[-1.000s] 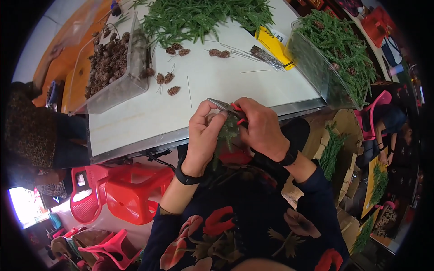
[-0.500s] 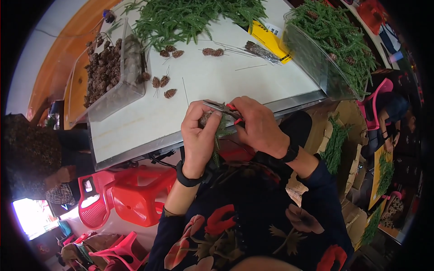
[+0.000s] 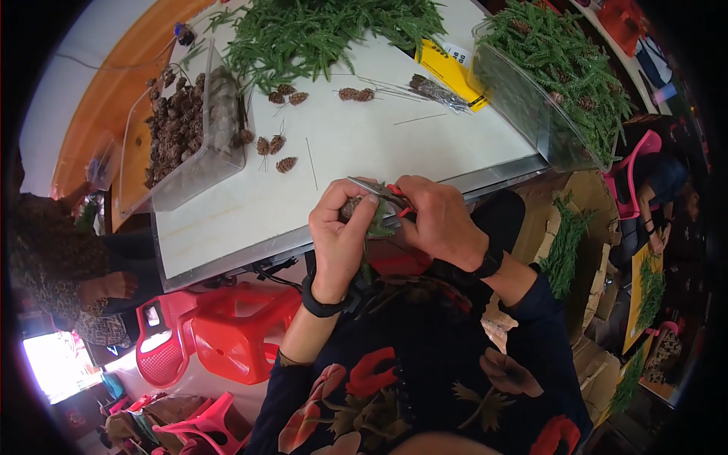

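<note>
My left hand [image 3: 337,246] is closed around a brown pine cone [image 3: 349,208] with a green artificial pine sprig [image 3: 381,221] beside it. Its thumb presses near the metal jaws of the red-handled pliers [image 3: 374,187]. My right hand [image 3: 451,225] grips those pliers by the handles, and the jaws reach across to the left fingertips. Whatever sits between the jaws is hidden. Both hands are just off the near edge of the white table [image 3: 250,227]. Loose pine cones [image 3: 286,164] and a thin wire [image 3: 312,163] lie on the table beyond them.
A clear bin of pine cones [image 3: 178,125] stands at the left; another bin [image 3: 523,95] at the right holds green sprigs. Sprigs [image 3: 303,38] are heaped at the back, near a yellow packet [image 3: 447,72] with wires. Red stools [image 3: 235,334] stand below left. Other people sit at both sides.
The whole view has shifted slightly. My hands keep the same hold on the pine cone and pliers; the sprig beneath them sits a little differently.
</note>
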Available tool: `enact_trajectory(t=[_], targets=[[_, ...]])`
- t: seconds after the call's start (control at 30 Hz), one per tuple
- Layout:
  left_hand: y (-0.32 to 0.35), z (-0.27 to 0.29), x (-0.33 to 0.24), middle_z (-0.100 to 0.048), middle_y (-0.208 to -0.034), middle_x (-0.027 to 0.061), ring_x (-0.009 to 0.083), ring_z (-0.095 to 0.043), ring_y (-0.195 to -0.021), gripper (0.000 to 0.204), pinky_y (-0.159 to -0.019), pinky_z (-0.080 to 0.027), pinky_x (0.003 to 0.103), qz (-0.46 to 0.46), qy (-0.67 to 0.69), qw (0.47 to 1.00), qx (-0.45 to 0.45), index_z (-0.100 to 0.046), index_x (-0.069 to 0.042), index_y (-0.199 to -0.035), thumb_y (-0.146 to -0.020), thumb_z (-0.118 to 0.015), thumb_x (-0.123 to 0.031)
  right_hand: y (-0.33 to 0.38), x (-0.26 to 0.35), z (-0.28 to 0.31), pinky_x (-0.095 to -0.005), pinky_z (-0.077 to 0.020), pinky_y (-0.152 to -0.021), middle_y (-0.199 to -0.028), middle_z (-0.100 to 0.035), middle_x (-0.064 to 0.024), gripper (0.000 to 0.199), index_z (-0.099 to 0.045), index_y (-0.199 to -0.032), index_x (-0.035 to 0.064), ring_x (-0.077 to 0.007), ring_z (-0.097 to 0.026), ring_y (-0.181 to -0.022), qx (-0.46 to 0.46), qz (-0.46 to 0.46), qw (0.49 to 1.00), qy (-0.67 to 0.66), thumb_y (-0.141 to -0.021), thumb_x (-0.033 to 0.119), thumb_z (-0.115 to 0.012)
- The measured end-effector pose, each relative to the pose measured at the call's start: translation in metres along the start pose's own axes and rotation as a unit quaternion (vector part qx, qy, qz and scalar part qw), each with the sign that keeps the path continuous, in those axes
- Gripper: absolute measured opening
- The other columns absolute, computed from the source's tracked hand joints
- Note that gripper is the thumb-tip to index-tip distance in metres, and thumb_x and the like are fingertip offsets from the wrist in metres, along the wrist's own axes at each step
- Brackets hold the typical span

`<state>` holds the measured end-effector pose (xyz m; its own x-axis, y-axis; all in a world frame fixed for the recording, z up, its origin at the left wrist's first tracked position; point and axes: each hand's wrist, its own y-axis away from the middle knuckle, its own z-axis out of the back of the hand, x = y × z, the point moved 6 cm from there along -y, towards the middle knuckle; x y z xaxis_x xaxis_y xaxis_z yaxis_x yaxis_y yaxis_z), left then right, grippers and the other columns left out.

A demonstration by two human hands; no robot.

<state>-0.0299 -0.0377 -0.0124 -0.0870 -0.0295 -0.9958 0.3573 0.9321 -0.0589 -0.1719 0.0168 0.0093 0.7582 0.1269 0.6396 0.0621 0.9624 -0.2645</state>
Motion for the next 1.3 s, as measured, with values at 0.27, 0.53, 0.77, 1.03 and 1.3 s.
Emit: enact_trajectory(t=[0.27, 0.53, 0.77, 1.03, 1.3], targets=[[-0.002, 0.003, 0.015, -0.066, -0.09, 0.0043, 0.0091, -0.06, -0.081, 0.012, -0.076, -0.047, 0.022, 0.211, 0.137, 0.952, 0.173, -0.065, 0.004, -0.094, -0.083, -0.059, 0.004, 0.008, -0.006, 0.001, -0.0427, -0.0478, -0.061, -0.076, -0.057, -0.0123, 0.025, -0.053, -0.086, 0.0043, -0.0344, -0.06, -0.072, 0.067, 0.063, 0.995, 0.028, -0.066, 0.01, -0.067], [0.003, -0.004, 0.018, -0.066, -0.094, 0.0079, 0.0133, -0.062, -0.086, 0.014, -0.08, -0.05, 0.025, 0.227, 0.244, 0.906, 0.262, -0.064, 0.006, -0.095, -0.082, -0.059, 0.003, -0.006, 0.01, 0.014, -0.0382, -0.0457, -0.056, -0.074, -0.054, -0.0087, 0.027, -0.054, -0.086, 0.0059, -0.0308, -0.057, -0.067, 0.015, 0.226, 0.974, 0.015, -0.061, 0.003, -0.064], [0.002, -0.006, 0.011, -0.064, -0.093, 0.0078, 0.0145, -0.062, -0.084, 0.011, -0.078, -0.05, 0.025, 0.189, 0.187, 0.935, 0.234, -0.064, 0.005, -0.092, -0.082, -0.06, 0.002, -0.003, 0.001, 0.007, -0.0406, -0.0477, -0.06, -0.074, -0.055, -0.0097, 0.024, -0.052, -0.084, 0.0055, -0.032, -0.059, -0.07, 0.039, 0.181, 0.983, 0.008, -0.064, 0.008, -0.066], [0.001, 0.003, 0.016, -0.065, -0.087, 0.0006, 0.0063, -0.056, -0.08, 0.007, -0.075, -0.045, 0.021, 0.091, 0.007, 0.991, 0.093, -0.066, 0.001, -0.092, -0.085, -0.063, 0.001, 0.012, -0.017, -0.015, -0.0328, -0.0455, -0.059, -0.074, -0.061, -0.0129, 0.015, -0.06, -0.097, 0.0001, -0.0236, -0.06, -0.064, 0.126, -0.002, 0.976, -0.179, -0.085, 0.008, -0.063], [0.002, 0.0, 0.013, -0.063, -0.084, -0.0009, 0.0051, -0.053, -0.077, 0.003, -0.07, -0.043, 0.019, 0.09, 0.033, 0.993, 0.069, -0.065, 0.0, -0.088, -0.085, -0.064, 0.0, -0.006, -0.013, 0.018, -0.0287, -0.0447, -0.063, -0.074, -0.06, -0.0058, 0.013, -0.059, -0.099, -0.0013, -0.0103, -0.051, -0.066, 0.081, -0.088, 0.965, -0.231, -0.092, 0.009, -0.06]])
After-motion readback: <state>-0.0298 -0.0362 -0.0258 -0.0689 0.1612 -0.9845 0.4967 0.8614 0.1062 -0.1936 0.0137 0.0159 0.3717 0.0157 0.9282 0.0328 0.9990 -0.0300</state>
